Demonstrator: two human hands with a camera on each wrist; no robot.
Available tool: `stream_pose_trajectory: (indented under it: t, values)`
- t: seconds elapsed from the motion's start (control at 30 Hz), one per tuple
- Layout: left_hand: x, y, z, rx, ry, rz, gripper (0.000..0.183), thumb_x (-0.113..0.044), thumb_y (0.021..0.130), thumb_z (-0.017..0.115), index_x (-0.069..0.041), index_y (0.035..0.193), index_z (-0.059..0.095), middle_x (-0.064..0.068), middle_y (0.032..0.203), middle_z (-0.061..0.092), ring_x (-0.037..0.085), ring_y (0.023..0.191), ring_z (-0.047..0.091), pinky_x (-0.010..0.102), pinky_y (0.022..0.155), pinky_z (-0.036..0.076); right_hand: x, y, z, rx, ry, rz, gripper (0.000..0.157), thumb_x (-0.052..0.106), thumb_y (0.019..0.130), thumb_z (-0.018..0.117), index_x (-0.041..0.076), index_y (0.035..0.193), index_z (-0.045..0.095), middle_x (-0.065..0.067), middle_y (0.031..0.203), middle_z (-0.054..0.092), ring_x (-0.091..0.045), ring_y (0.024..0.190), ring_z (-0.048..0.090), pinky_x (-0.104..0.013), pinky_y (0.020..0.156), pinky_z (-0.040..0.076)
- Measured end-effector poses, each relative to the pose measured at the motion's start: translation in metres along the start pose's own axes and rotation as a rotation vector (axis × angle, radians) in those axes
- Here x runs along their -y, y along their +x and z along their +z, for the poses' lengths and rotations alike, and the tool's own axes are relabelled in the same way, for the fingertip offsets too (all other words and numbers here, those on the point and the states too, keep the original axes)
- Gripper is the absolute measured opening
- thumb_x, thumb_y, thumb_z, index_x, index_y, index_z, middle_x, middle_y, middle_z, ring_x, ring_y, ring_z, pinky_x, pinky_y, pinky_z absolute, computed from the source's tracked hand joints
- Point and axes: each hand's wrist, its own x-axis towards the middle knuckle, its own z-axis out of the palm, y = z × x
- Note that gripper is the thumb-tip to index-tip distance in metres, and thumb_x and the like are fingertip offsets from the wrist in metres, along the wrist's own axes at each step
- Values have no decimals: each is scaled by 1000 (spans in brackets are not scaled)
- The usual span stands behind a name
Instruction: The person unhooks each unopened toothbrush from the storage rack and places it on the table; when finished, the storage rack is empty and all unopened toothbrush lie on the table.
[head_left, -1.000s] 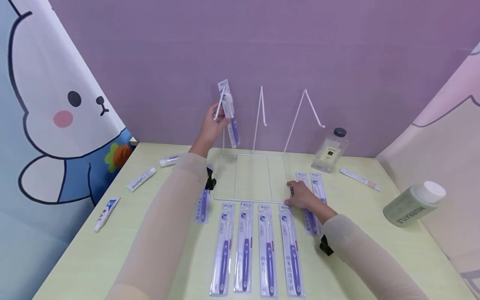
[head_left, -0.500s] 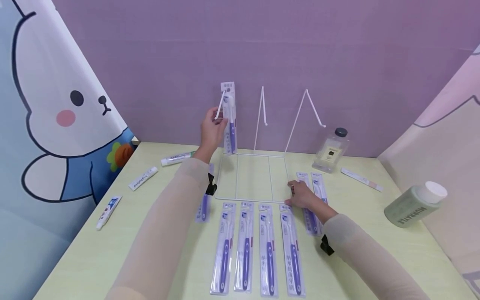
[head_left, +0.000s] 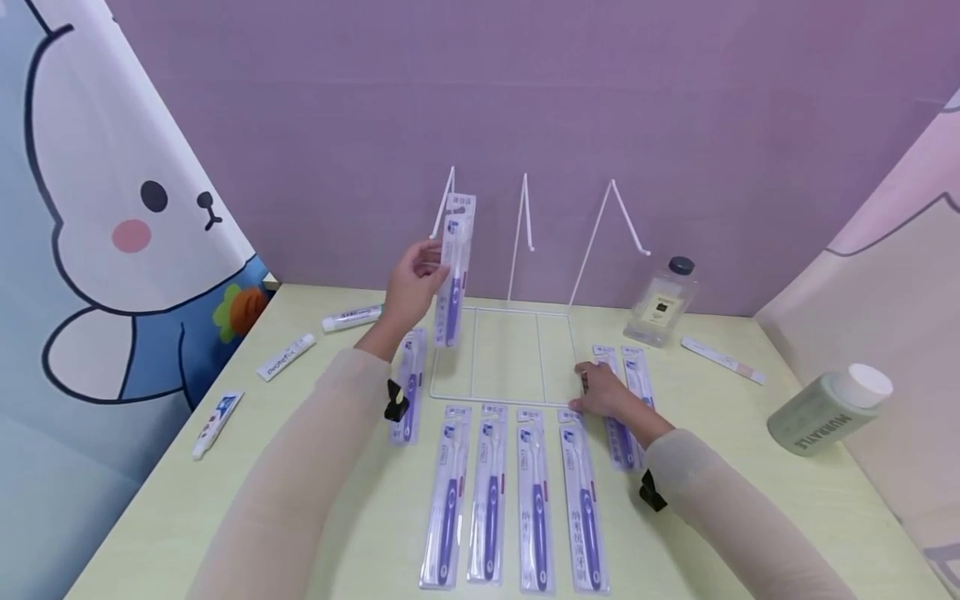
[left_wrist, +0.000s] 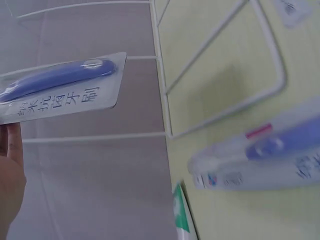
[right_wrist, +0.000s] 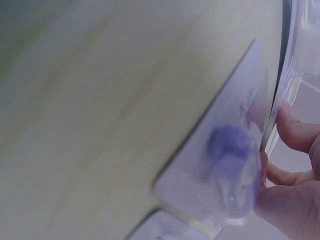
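Note:
My left hand (head_left: 412, 283) pinches a packaged toothbrush (head_left: 453, 292) by its left edge and holds it upright, raised above the table. The pack's top overlaps the left hook (head_left: 442, 207) of a white wire rack (head_left: 510, 403) in the head view. Its purple handle end and printed backing card show in the left wrist view, in front of the rack's wires. At the rack's front right corner, my right hand (head_left: 609, 393) grips the base wire between thumb and fingers. Two packaged toothbrushes (head_left: 621, 442) lie partly under that hand, and another toothbrush pack (head_left: 408, 392) lies beside my left wrist.
Several packaged toothbrushes (head_left: 491, 500) lie in a row before the rack. Toothpaste tubes (head_left: 286, 358) lie at left. A clear bottle (head_left: 660, 307) with black cap, a slim box (head_left: 722, 360) and a green bottle (head_left: 821, 412) are at right. A purple backdrop (head_left: 337, 150) stands behind.
My left hand has brought the toothbrush pack down and toward me; its top, earlier up behind the left hook, now sits lower, below the hook's peak. My right hand has stayed at the rack's corner.

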Motion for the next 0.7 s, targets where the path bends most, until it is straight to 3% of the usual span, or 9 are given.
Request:
stream_pose_trajectory:
  t: [0.23,0.4,0.57,0.7]
  values:
    - [12,-22,-42,0,70,-124,41,-4,83,62,-9,122,52,10,106,58,19,88,56,27,71,48,-1,-1,0,2,6,6,74,22,75,73,0,134,36,-25,121,40,-35,104,46,-48,90,37]
    - [30,-41,-75,57,171,-223,42,-5,86,59,-5,126,47,16,108,56,23,90,56,31,70,50,3,0,-2,1,-3,9,73,23,76,72,0,135,35,-24,120,41,-34,104,46,-47,90,37]
    - [53,-61,-99,114,250,-403,45,-6,88,55,-3,131,41,17,114,51,28,95,54,33,73,50,6,-1,-3,2,-11,-7,73,22,76,72,-1,134,36,-25,122,40,-35,105,45,-48,91,36]
    - [70,-73,-109,131,244,-519,45,-8,89,54,-3,131,40,18,117,48,29,97,53,32,73,50,6,-2,-3,3,-9,-22,72,22,76,72,-3,134,36,-28,123,38,-36,106,44,-48,91,36]
